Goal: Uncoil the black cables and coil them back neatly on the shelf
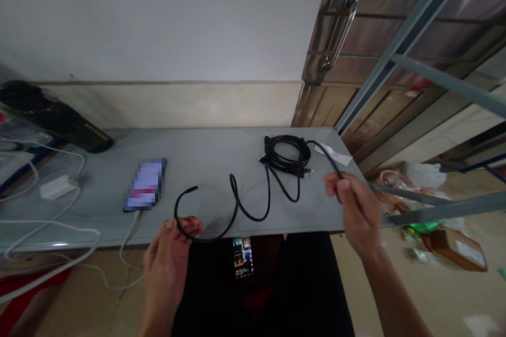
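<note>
A long black cable lies in loose bends over the grey tabletop. Near its left end, my left hand is closed on it at the table's front edge, and the cable's tip curls up beyond my fingers. On the right, my right hand pinches another stretch of black cable that runs back to the coil. This coiled bundle of black cable, with connectors sticking out of it, rests on the table between my hands. A white paper slip lies beside the coil.
A phone with a white charging cable lies left of centre. Behind it a black bottle lies tilted. White cords and a white adapter fill the left side. A second lit phone shows at my lap. Grey metal bars stand right.
</note>
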{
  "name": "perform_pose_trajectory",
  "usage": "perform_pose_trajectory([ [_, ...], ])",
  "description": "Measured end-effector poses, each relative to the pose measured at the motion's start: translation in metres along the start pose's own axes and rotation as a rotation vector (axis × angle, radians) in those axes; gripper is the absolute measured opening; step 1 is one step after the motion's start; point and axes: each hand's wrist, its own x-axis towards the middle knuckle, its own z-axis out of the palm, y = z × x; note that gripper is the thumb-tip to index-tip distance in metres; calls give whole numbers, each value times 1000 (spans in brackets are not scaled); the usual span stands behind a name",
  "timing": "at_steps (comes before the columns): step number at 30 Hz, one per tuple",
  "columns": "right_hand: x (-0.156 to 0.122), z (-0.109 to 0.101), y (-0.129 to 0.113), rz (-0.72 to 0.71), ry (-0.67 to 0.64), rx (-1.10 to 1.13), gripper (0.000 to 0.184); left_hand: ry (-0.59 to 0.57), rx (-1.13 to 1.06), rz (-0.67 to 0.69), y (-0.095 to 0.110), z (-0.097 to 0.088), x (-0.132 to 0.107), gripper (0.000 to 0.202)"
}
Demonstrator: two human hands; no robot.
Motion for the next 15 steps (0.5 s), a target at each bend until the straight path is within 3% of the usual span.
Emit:
perform_pose_trajectory([
  [5, -25, 96, -10, -409, -540, -317, 22, -150, -37, -185, -4, 17, -1, 53],
  [8, -37, 142, -4, -573, -688, -480, 37, -197, -132, -283, -5, 24, -1, 55],
  [11, -45, 162, 3, -643, -695, -514, 41, -138, -203, -295, -6, 28, -1, 57],
  [15, -73, 150, 14, -662, -503, -354, 40, -79, -328, -231, -6, 35, 7, 55],
])
